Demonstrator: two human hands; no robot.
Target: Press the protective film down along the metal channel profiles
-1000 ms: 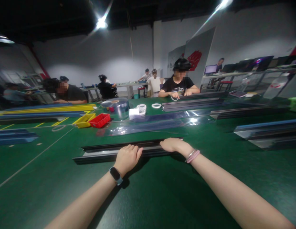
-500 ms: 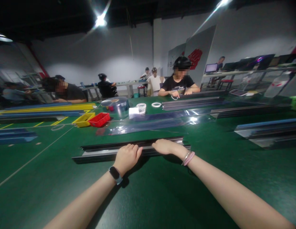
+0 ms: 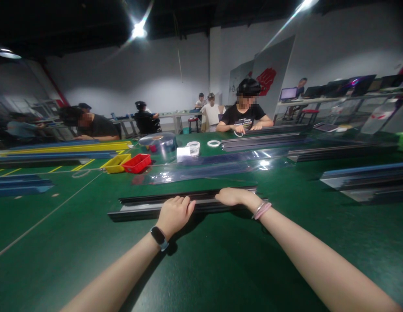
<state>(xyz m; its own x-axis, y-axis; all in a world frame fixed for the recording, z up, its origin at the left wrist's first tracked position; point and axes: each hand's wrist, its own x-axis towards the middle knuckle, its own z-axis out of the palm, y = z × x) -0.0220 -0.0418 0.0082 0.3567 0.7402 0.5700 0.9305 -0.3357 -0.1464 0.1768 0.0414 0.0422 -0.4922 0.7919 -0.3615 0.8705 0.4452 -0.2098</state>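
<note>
A long black channel profile with a pale inner face lies lengthwise across the green table in front of me. My left hand, with a watch on the wrist, is closed over its middle, fingers curled past the near rim and thumb pointing right. Farther along to the right, my right hand wraps over the same profile near its right end. The fingertips of that hand are hidden inside the channel.
Clear plastic strips lie beyond the profile. Behind them are a red bin, a yellow bin, a roll of clear film and a white ring. Dark profiles lie at right. A co-worker sits opposite.
The black profile has shifted a little to the right on the table. My right hand has moved right with it, while my left hand has stayed almost in place.
</note>
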